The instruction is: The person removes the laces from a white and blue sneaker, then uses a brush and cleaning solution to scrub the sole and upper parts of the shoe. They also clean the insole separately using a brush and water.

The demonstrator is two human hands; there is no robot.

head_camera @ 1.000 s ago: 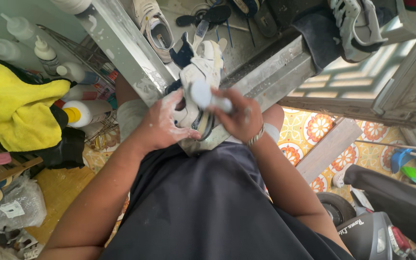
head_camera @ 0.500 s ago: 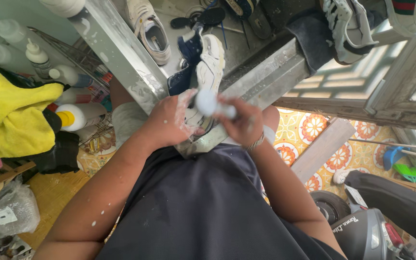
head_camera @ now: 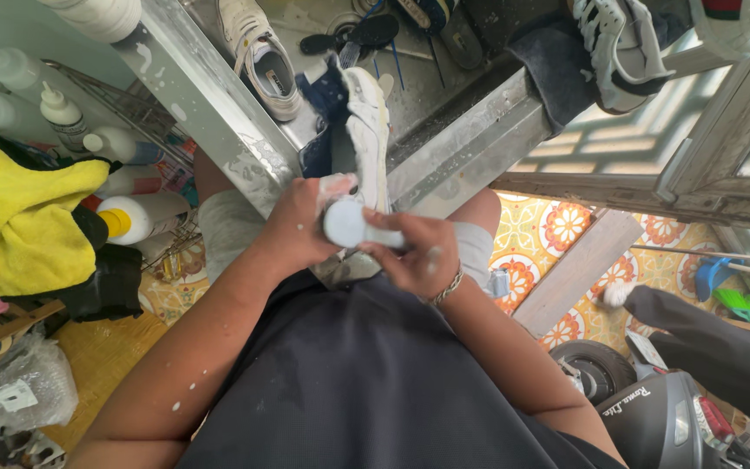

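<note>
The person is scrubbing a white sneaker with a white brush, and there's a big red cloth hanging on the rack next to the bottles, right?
Almost. The cloth is yellow, not red; the head view shows it draped beside the white plastic bottles. The rest holds: the left hand steadies the white sneaker while the right hand holds the white brush.

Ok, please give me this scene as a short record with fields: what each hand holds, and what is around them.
left hand: left hand grips the white sneaker, held upright over the metal sink
right hand: right hand holds a white round-headed brush against the sneaker
wrist: bracelet on the right wrist
in the sink: beige shoe lying on its sole
left side: yellow cloth, white squeeze bottles on a wire rack
floor: patterned tiles
</note>
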